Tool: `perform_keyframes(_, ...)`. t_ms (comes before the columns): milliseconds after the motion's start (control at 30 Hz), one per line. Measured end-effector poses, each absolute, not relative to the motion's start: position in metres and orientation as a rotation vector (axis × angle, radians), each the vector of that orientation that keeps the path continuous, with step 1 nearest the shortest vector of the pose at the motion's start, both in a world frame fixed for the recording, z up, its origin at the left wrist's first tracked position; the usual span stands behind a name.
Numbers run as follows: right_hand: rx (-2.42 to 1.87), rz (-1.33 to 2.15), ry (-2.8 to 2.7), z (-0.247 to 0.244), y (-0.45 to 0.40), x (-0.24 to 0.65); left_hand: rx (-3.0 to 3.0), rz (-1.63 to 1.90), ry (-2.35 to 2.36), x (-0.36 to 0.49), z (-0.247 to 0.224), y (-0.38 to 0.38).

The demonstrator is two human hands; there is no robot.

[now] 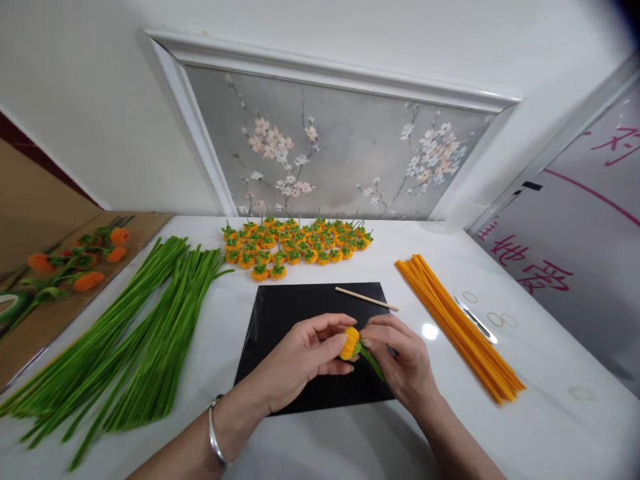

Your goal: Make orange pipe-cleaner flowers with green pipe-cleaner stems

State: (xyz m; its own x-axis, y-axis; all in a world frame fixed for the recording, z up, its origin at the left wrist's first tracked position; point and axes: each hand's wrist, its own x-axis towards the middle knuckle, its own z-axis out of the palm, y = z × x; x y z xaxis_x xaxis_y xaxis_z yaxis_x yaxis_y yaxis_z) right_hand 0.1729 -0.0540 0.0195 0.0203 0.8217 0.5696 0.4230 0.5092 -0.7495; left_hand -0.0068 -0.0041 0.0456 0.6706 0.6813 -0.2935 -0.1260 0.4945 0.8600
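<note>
Over a black mat [280, 313], my left hand [313, 350] grips a small orange pipe-cleaner pumpkin [349, 343] between thumb and fingers. My right hand [400, 353] pinches the green pipe cleaner [370, 363] at the pumpkin's top, and its loose end trails down by the palm. The exact spot under the right fingertips is partly hidden. A thin wooden stick [365, 298] lies across the mat's upper right, beyond my hands.
Many finished pumpkins with green tops [300, 241] cluster along the wall. Green pipe cleaners [145, 333] spread at left, orange ones [457, 327] at right beside tweezers [476, 320] and clear rings [495, 319]. A brown board [135, 233] with orange flowers [89, 281] stands far left.
</note>
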Motion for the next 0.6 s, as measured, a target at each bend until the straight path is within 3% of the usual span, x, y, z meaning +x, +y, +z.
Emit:
perform_keyframes(300,-1.185,1.038,-1.413,0.016,-0.057,0.169,1.217,0.763,0.779,-0.007,0.049,-0.005)
perform_keyframes(600,-1.058,0.310,-1.684,0.019,-0.055,0.171,1.215,0.561,0.665,-0.010,0.056,-0.004)
